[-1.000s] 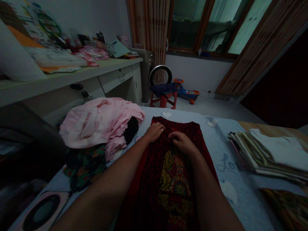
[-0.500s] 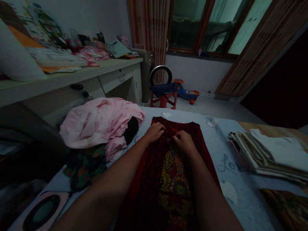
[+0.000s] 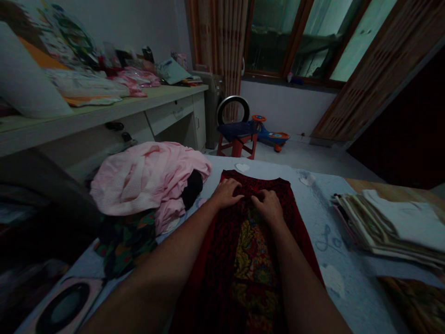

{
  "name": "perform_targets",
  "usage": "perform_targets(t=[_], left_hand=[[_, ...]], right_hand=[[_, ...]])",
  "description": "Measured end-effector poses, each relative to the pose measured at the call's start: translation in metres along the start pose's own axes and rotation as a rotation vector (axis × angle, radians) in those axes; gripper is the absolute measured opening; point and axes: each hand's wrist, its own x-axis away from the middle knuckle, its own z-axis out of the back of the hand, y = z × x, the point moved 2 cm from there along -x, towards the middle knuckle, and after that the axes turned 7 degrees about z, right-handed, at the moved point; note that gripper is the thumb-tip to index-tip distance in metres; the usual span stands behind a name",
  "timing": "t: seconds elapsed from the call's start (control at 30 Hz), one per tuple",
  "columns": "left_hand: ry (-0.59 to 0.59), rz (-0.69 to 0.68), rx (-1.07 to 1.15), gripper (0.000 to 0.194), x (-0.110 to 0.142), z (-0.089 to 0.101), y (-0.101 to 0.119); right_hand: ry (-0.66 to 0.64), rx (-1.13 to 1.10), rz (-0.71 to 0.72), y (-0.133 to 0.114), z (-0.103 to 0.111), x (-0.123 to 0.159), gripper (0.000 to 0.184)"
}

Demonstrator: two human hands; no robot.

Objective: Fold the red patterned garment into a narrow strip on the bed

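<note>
A dark red garment (image 3: 259, 260) with black print and a yellow floral panel lies flat on the bed, its neckline end away from me. My left hand (image 3: 227, 192) is at the upper middle of the garment, thumb and fingers pinching the cloth. Close by on the right, my right hand (image 3: 268, 205) also pinches the fabric, fingers bent. Between the two sets of fingertips is a small gap where a bit of brighter red shows. The exact fold or fastening under the fingers is too dark to make out.
A heap of pink cloth (image 3: 149, 176) lies left, with dark green patterned cloth (image 3: 128, 241) below it. Folded clothes (image 3: 399, 222) are stacked on the right. Beyond the light blue bed cover (image 3: 333, 260) stands a red stool (image 3: 237, 146). A cluttered desk (image 3: 139, 109) runs along the left.
My left hand has shifted slightly right, its thumb now stretched toward my right hand. The fingertips of both hands are closer together at the upper middle of the garment.
</note>
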Motion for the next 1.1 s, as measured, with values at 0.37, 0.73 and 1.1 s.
perform_targets(t=[0.37,0.73,1.1], left_hand=[[-0.014,0.017,-0.056,0.031,0.001,-0.001,0.001],[0.105,0.061,0.001,0.038,-0.004,-0.009,-0.008],[0.250,0.108,0.087,0.056,-0.010,-0.016,-0.018]], right_hand=[[-0.207,0.043,-0.057,-0.007,0.005,-0.012,0.048],[-0.088,0.089,-0.042,-0.009,-0.001,-0.014,0.017],[0.190,-0.220,0.057,0.000,-0.004,-0.019,0.008]])
